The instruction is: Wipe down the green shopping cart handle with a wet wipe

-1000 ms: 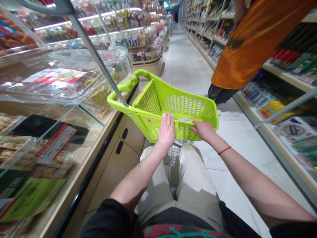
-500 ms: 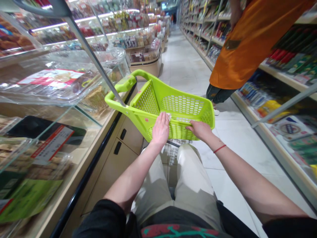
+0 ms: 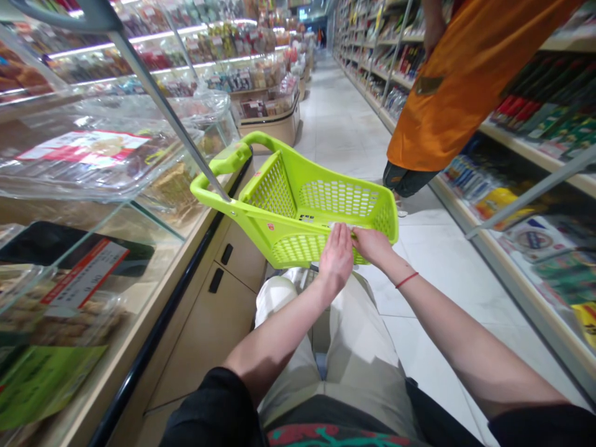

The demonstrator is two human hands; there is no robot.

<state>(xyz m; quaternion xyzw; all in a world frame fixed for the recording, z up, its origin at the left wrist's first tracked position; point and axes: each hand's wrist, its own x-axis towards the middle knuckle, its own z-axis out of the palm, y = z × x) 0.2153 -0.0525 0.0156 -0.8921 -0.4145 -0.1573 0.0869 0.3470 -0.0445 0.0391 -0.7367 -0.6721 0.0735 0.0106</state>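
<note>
A lime-green plastic shopping cart (image 3: 298,227) with perforated basket walls stands just ahead of my knees. My left hand (image 3: 337,256) presses on its near rim, fingers held together, and a scrap of white tissue (image 3: 332,225) shows past the fingertips. Most of that tissue is hidden under the fingers. Right beside it, my right hand (image 3: 373,244) grips the same rim toward the cart's front end, with a red string on the wrist. The two hands nearly touch. A few small dark marks are visible on the basket floor.
A glass-fronted display counter (image 3: 153,217) of packaged food runs along the left, with a black rail (image 3: 153,347). A grey pole (image 3: 167,112) rises in front of it. At right, a person in an orange apron (image 3: 433,105) stands by stocked shelves (image 3: 535,136).
My left hand has slid right along the cart's rim with the white tissue, up to my right hand. My right hand keeps its place on the rim.
</note>
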